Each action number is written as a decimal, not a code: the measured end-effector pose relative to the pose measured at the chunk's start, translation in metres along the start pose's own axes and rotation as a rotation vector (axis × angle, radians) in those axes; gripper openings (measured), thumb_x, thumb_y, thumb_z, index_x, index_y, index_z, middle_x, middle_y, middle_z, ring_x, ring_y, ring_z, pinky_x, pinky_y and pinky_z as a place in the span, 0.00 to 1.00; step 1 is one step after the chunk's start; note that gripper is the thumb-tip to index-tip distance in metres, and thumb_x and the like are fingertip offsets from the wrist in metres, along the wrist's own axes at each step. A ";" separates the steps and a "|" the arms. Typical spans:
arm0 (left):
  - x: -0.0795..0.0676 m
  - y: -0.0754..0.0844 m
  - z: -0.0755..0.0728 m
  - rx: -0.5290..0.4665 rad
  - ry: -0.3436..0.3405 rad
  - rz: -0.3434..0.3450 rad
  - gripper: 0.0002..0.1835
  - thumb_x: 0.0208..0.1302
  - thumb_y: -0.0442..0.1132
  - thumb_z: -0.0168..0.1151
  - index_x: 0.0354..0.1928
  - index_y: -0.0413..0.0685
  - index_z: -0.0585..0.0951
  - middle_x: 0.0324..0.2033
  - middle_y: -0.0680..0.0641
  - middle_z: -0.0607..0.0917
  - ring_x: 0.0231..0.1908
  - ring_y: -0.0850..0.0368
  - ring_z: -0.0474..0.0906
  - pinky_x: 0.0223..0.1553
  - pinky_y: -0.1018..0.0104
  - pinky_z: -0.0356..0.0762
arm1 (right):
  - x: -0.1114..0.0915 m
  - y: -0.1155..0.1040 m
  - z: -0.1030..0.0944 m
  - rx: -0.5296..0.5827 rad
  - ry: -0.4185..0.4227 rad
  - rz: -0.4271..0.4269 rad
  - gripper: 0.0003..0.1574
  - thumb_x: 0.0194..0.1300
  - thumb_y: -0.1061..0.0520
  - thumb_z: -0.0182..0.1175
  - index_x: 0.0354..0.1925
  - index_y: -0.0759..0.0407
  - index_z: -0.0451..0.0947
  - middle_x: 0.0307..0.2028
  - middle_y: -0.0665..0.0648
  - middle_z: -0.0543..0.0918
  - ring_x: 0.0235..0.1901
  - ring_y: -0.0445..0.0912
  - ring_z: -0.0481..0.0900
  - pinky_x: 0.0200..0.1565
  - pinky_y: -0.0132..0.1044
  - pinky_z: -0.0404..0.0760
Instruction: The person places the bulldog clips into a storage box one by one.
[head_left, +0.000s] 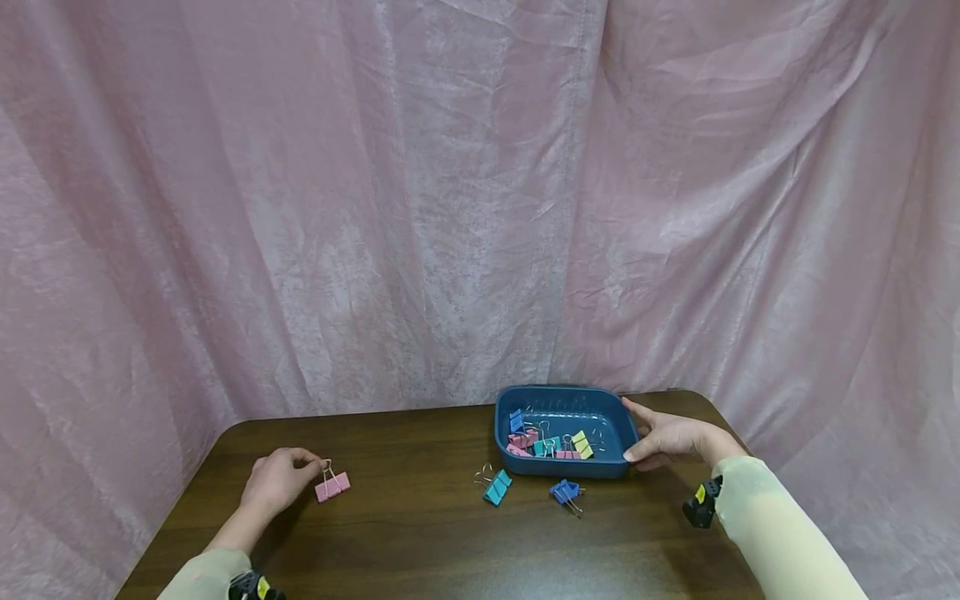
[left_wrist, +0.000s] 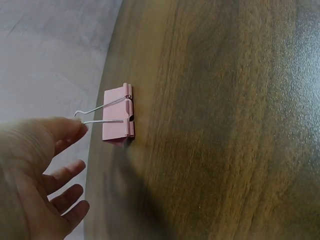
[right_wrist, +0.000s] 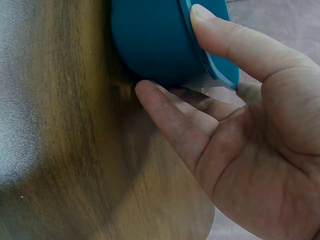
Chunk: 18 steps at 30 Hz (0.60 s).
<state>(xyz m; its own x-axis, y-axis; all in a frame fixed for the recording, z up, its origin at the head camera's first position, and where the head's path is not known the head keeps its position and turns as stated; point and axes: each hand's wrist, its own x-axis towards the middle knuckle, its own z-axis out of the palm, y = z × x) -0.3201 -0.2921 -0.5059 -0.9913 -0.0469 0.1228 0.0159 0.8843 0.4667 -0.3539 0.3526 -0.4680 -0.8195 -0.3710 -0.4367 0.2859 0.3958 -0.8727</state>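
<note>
At the left of the table my left hand (head_left: 276,483) pinches a pink binder clip (left_wrist: 115,107) by its wire handle, between thumb and forefinger. The other fingers hang loose below it, and the clip's pink body is close over the wood. My right hand (head_left: 671,435) grips the right end of a blue plastic bin (head_left: 573,469). In the right wrist view the thumb (right_wrist: 225,36) lies on the rim and the fingers reach along the end wall. Several pink, blue, teal and yellow binder clips lie inside, mostly toward the left and front.
A teal binder clip (head_left: 497,487) lies on the brown wooden table (head_left: 420,550), left of the bin's front corner. In front of the bin lies a blue binder clip (head_left: 564,492). Behind the table hangs a pink curtain (head_left: 480,208).
</note>
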 end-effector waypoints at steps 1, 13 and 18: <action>0.000 -0.001 0.000 0.000 -0.002 -0.004 0.11 0.67 0.49 0.65 0.39 0.53 0.90 0.45 0.41 0.89 0.53 0.25 0.77 0.48 0.37 0.75 | 0.000 0.000 0.000 -0.003 0.000 -0.001 0.76 0.61 0.68 0.72 0.82 0.51 0.24 0.75 0.83 0.37 0.68 0.70 0.67 0.57 0.59 0.78; -0.004 -0.001 -0.008 -0.056 -0.084 -0.057 0.15 0.70 0.49 0.61 0.42 0.46 0.89 0.48 0.37 0.88 0.56 0.23 0.73 0.55 0.35 0.69 | 0.001 0.001 -0.001 -0.006 0.009 -0.001 0.77 0.60 0.68 0.72 0.82 0.51 0.25 0.75 0.84 0.38 0.67 0.70 0.68 0.56 0.57 0.80; -0.008 -0.004 -0.009 -0.062 -0.100 -0.057 0.16 0.71 0.49 0.61 0.41 0.44 0.88 0.48 0.37 0.87 0.55 0.24 0.74 0.54 0.36 0.70 | 0.001 0.002 0.000 -0.008 0.010 -0.002 0.76 0.60 0.68 0.72 0.82 0.51 0.25 0.74 0.84 0.40 0.66 0.67 0.71 0.56 0.57 0.80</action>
<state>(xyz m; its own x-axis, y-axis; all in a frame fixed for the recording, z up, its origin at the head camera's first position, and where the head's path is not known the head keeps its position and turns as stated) -0.3114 -0.2992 -0.5010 -0.9989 -0.0467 0.0083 -0.0354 0.8510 0.5240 -0.3547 0.3530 -0.4698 -0.8250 -0.3636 -0.4325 0.2801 0.4015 -0.8719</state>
